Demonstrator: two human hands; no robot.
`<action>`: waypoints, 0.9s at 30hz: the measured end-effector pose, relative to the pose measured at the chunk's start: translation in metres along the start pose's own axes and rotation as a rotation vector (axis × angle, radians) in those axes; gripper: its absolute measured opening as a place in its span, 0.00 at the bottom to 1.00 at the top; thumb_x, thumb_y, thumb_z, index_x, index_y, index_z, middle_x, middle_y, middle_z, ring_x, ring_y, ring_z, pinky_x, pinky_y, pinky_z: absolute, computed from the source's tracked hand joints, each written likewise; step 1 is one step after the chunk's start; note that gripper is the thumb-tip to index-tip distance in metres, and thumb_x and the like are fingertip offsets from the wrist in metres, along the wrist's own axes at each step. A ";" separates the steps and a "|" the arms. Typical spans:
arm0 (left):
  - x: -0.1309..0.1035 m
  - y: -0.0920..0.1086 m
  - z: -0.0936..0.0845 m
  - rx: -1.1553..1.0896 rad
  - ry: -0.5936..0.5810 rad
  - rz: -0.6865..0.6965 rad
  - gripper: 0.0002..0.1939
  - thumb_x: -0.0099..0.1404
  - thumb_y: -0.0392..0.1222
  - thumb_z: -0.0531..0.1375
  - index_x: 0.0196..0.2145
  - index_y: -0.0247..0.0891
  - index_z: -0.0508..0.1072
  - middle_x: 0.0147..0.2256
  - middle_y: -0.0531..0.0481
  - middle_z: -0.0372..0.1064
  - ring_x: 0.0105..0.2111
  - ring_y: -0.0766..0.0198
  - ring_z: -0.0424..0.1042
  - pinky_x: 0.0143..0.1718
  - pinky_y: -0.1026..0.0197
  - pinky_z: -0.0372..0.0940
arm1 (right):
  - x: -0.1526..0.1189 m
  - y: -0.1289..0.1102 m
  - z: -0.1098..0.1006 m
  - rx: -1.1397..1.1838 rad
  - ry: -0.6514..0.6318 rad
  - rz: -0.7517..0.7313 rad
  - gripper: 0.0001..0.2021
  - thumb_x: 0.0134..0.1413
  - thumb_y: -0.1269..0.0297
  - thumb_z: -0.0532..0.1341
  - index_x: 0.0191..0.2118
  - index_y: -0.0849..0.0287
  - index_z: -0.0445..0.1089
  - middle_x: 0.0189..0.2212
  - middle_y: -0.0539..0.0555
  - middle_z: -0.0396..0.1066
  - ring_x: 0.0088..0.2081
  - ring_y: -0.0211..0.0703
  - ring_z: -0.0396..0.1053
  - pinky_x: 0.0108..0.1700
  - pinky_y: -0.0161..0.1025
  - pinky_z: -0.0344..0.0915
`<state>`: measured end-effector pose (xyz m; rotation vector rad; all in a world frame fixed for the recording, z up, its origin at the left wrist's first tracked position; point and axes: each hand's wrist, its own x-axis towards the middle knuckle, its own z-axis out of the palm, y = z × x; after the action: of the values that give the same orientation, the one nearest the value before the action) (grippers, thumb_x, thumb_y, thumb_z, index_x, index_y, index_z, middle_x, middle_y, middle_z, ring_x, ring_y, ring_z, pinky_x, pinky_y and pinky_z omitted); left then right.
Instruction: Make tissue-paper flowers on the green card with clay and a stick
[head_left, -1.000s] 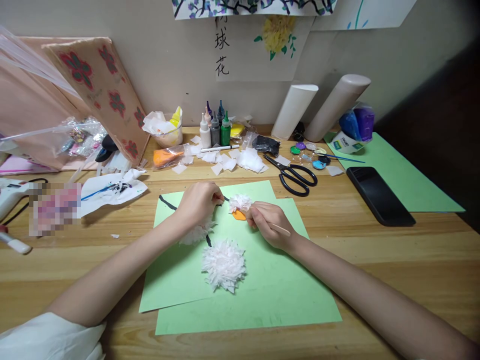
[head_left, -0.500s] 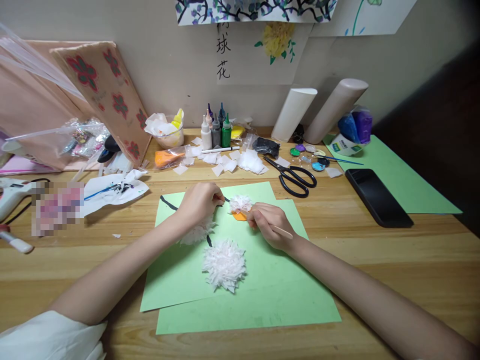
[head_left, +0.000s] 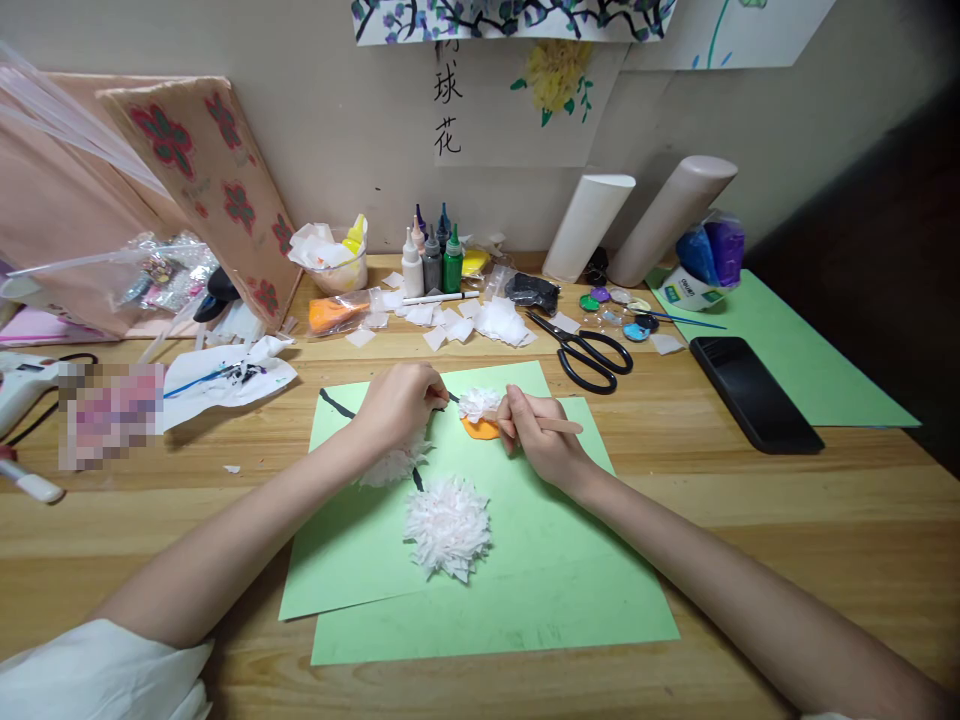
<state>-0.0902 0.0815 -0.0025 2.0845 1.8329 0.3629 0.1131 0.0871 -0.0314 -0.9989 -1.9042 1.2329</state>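
The right hand (head_left: 541,437) pinches a flat wooden stick (head_left: 561,425) between thumb and fingers, much as one holds a pen. That grip probably gives fine control over the leading end, which reaches the small white paper tuft (head_left: 478,404) and the orange patch (head_left: 481,429) at its near side. Whether the stick touches either is too small to tell.

The left hand (head_left: 405,398) rests with curled fingers on the green sheets (head_left: 540,605), its tips beside a black line (head_left: 337,403). I cannot tell whether they pinch anything; the placing may well steady the paper. Its wrist partly covers one ruffled white flower (head_left: 394,465), while a fuller white flower (head_left: 448,529) lies uncovered, nearer the person.

The green sheets overlap at the middle of the desk (head_left: 750,560), which seems to suit both forearms reaching in from either side. Toward the far edge, by the wall, loose white paper squares (head_left: 501,322), small paint bottles (head_left: 431,265) and black-handled scissors (head_left: 589,355) sit beyond the sheets, presumably kept within reach yet off the working surface. A dark phone (head_left: 756,393) lies toward the desk's right edge, well apart from both hands.
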 end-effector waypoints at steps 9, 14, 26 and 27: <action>0.000 0.003 -0.002 -0.001 -0.004 -0.014 0.08 0.56 0.32 0.57 0.28 0.40 0.76 0.31 0.53 0.76 0.31 0.62 0.70 0.28 0.63 0.57 | -0.007 0.002 -0.001 -0.059 0.057 -0.242 0.25 0.66 0.58 0.42 0.19 0.58 0.58 0.16 0.48 0.58 0.20 0.35 0.58 0.29 0.35 0.57; 0.000 0.001 0.000 -0.003 0.002 -0.005 0.08 0.56 0.32 0.57 0.28 0.40 0.76 0.31 0.53 0.76 0.31 0.62 0.70 0.28 0.64 0.57 | -0.005 0.003 -0.001 -0.073 0.017 -0.221 0.24 0.66 0.58 0.42 0.20 0.58 0.59 0.17 0.48 0.58 0.21 0.35 0.58 0.30 0.35 0.58; 0.001 0.001 -0.001 0.012 -0.009 0.000 0.09 0.56 0.32 0.56 0.28 0.39 0.77 0.31 0.51 0.76 0.31 0.61 0.71 0.28 0.63 0.58 | -0.001 0.002 0.000 -0.064 -0.004 -0.102 0.25 0.65 0.53 0.41 0.19 0.57 0.57 0.16 0.48 0.57 0.21 0.36 0.57 0.29 0.36 0.56; 0.001 0.001 -0.001 0.013 -0.010 0.000 0.09 0.56 0.32 0.56 0.29 0.39 0.77 0.32 0.51 0.76 0.31 0.61 0.71 0.28 0.63 0.59 | -0.001 0.002 0.000 -0.048 0.007 -0.074 0.25 0.65 0.53 0.41 0.19 0.57 0.56 0.16 0.47 0.56 0.21 0.36 0.57 0.29 0.36 0.56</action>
<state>-0.0896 0.0821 -0.0008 2.0912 1.8342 0.3403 0.1137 0.0864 -0.0332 -0.9473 -1.9561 1.1444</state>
